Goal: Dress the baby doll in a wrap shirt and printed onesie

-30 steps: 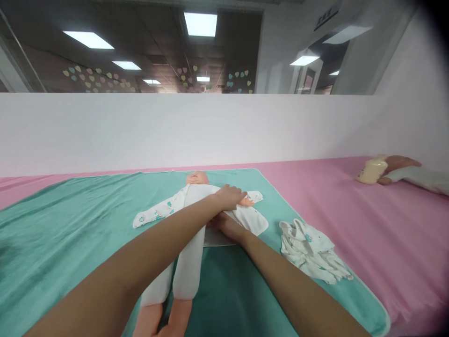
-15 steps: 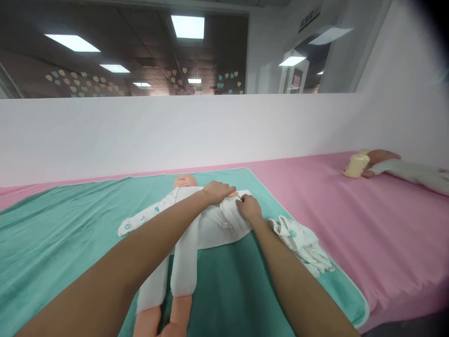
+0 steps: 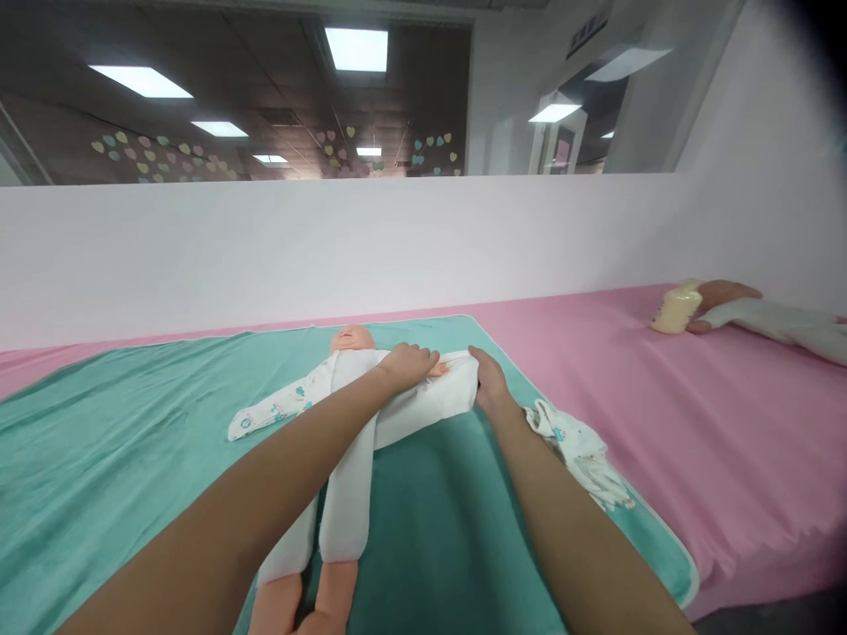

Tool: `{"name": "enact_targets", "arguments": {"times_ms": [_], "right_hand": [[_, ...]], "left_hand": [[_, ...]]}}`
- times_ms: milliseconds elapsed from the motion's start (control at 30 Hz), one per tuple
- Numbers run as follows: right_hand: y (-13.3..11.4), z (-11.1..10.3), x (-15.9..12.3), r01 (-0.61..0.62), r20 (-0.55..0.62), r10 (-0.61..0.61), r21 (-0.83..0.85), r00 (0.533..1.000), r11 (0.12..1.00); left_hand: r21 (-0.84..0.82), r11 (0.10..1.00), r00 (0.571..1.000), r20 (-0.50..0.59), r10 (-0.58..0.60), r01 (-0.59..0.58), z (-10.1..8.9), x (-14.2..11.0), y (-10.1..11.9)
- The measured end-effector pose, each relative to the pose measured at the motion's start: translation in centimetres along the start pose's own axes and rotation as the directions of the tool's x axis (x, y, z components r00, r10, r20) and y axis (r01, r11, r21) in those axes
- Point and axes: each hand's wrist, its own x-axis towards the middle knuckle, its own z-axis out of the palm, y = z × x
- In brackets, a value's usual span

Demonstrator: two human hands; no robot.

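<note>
A baby doll (image 3: 348, 520) lies on its back on a teal blanket (image 3: 437, 529), its head at the far side. It has white legwear and a white baby shirt (image 3: 423, 407) with small teal prints. One printed sleeve (image 3: 274, 414) stretches out to the left. My left hand (image 3: 407, 366) is closed over the doll's other arm, and the doll's small hand (image 3: 438, 369) shows just past my fingers. With my right hand (image 3: 490, 379) I grip the outer edge of the shirt, pulling the cloth taut; the fingertips are partly hidden.
A crumpled white printed garment (image 3: 582, 450) lies to the right of my right forearm. The pink-covered surface (image 3: 582, 353) extends beyond the blanket. At the far right are a pale yellow bottle (image 3: 676, 309) and another doll (image 3: 787, 319). A white wall (image 3: 331, 251) stands behind.
My right hand has moved slightly right and away from me, and the shirt cloth that lay spread out is now lifted and stretched. My left hand has stayed on the doll's arm.
</note>
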Motion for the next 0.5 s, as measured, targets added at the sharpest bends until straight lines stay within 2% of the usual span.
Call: {"name": "enact_targets", "arguments": {"times_ms": [33, 100, 167, 267, 500], "right_hand": [[-0.2, 0.0, 0.0, -0.044, -0.013, 0.047, 0.138, 0.999, 0.989], [-0.6, 0.1, -0.2, -0.13, 0.001, 0.142, 0.412, 0.99, 0.902], [-1.2, 0.3, -0.6, -0.175, 0.04, 0.184, 0.56, 0.982, 0.81], [-2.5, 0.4, -1.5, -0.191, 0.115, 0.153, 0.601, 0.981, 0.776], [-4.9, 2.1, -4.7, -0.15, 0.311, -0.043, 0.569, 0.949, 0.809]], "left_hand": [[-0.009, 1.0, 1.0, 0.027, -0.006, 0.007, 0.0, 0.0, 0.1], [-0.029, 0.999, 0.997, 0.077, -0.015, 0.017, 0.0, -0.2, 0.2], [-0.046, 0.999, 0.994, 0.109, -0.015, 0.02, -0.1, -0.3, 0.4], [-0.073, 0.996, 0.991, 0.128, -0.038, 0.047, 0.2, -0.3, 0.7], [-0.175, 0.969, 0.982, 0.106, -0.157, 0.174, 2.5, 0.9, 1.5]]}}
